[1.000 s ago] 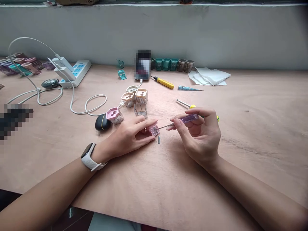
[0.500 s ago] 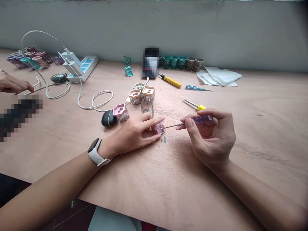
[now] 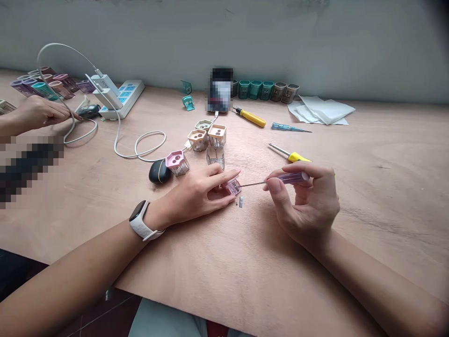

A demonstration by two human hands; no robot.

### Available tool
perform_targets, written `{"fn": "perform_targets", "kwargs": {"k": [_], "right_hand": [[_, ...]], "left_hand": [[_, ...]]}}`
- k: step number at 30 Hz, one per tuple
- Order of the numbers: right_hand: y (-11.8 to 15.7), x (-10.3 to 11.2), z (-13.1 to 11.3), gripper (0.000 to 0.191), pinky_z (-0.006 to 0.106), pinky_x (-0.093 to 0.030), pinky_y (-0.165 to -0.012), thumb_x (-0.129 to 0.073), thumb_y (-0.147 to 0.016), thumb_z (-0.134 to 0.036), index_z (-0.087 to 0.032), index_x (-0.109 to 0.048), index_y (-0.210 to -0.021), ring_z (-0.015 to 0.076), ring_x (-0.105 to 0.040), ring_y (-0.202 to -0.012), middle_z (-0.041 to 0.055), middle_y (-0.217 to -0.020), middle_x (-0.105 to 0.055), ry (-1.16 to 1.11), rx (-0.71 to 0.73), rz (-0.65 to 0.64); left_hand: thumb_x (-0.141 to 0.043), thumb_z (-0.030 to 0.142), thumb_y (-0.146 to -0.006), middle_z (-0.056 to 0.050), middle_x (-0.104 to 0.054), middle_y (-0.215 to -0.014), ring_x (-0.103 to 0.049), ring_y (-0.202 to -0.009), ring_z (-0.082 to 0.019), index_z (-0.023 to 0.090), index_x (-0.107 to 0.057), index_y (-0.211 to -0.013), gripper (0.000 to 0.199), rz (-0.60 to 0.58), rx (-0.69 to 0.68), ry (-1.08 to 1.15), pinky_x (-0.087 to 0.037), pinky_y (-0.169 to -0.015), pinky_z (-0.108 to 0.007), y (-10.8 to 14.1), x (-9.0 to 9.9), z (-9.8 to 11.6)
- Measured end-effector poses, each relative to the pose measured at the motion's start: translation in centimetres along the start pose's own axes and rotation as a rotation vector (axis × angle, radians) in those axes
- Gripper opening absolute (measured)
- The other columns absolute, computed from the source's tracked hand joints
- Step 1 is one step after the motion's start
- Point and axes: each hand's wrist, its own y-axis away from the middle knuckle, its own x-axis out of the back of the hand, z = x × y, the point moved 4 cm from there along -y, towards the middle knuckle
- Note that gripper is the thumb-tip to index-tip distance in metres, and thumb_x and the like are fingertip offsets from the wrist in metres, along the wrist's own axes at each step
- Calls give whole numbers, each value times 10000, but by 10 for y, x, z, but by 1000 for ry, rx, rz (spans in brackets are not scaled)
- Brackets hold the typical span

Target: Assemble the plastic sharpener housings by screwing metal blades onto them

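Between the fingers of my left hand (image 3: 196,192) is a small pink pencil sharpener insert (image 3: 233,186), pressed against the table. My right hand (image 3: 308,201) is closed around the purple handle of a screwdriver (image 3: 293,178). The screwdriver's thin shaft points left, and its tip meets the insert. Just below the insert lie a small metal blade (image 3: 241,201) and a tiny screw (image 3: 236,203). Beyond my left hand stand a clear sharpener container (image 3: 215,157), a pink-topped pencil sharpener (image 3: 177,162) and several cream-topped sharpeners (image 3: 217,134).
A yellow-handled screwdriver (image 3: 296,157), another yellow one (image 3: 250,117) and a blue tester screwdriver (image 3: 291,127) lie farther back. A black oval case (image 3: 159,172) sits left of my hand. Behind are a power strip (image 3: 122,99), a phone (image 3: 220,91) and white papers (image 3: 321,110). Another person's hand (image 3: 42,112) is at left.
The screwdriver handle has turned slightly in my right hand, its tip still at the insert. My left hand stays put. At left, the other person's hand has moved right toward the cable.
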Motion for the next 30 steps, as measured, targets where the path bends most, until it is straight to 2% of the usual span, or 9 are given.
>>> {"fn": "perform_targets", "kwargs": {"k": [4, 12, 15, 17, 22, 27, 30], "right_hand": [[2, 3, -4, 314, 264, -568, -631, -763, -863, -135, -227, -624, -1129, 110, -684, -716, -14, -924, -661, 177, 104, 64], [0, 1, -9, 432, 279, -578, -707, -657, -877, -37, -175, -559, -1274, 109, -657, -754, 39, -1036, -639, 188, 223, -56], [-3, 1, -7, 408, 312, -580, -762, -593, -885, -46, -138, -538, -1278, 130, -655, -801, 64, -1018, -629, 166, 215, -96], [-5, 1, -7, 368, 311, -566, -725, -611, -894, -90, -147, -548, -1251, 138, -649, -786, 44, -943, -627, 182, 197, -95], [-3, 3, -10, 275, 250, -483, -561, -700, -866, -105, -201, -588, -1099, 68, -525, -530, -45, -750, -610, 301, 245, 3], [-3, 2, -8, 406, 341, -556, -656, -631, -859, -179, -190, -556, -1257, 157, -620, -681, 4, -829, -623, 221, 175, -90], [-3, 4, -10, 335, 320, -549, -639, -679, -849, -157, -208, -601, -1171, 105, -560, -548, -26, -768, -608, 256, 211, -43]], "left_hand": [[-707, 227, -934, -46, -614, -993, -617, -788, -112, 136, -584, -1391, 482, 1, 4, -5, -531, -766, -240, 1, 0, 0], [-699, 241, -937, -61, -624, -1022, -622, -848, -133, 137, -573, -1408, 498, -13, 5, -25, -529, -805, -261, 2, -1, 0], [-697, 233, -936, -57, -622, -1007, -619, -837, -132, 136, -577, -1403, 492, -15, 1, -26, -526, -793, -259, 1, -1, 0], [-700, 224, -931, -58, -621, -1001, -620, -835, -134, 127, -584, -1393, 486, -12, -4, -29, -525, -789, -259, 1, 0, 0], [-699, 224, -930, -56, -617, -993, -619, -825, -133, 129, -587, -1389, 481, -13, 4, -28, -525, -786, -258, 1, 0, 0], [-690, 240, -939, -53, -619, -1005, -617, -834, -132, 157, -570, -1405, 489, -11, -6, -46, -531, -795, -260, 2, 0, 0], [-691, 230, -935, -53, -618, -1003, -617, -833, -133, 160, -570, -1405, 491, -12, -1, -37, -532, -788, -259, 2, -1, -1]]}}
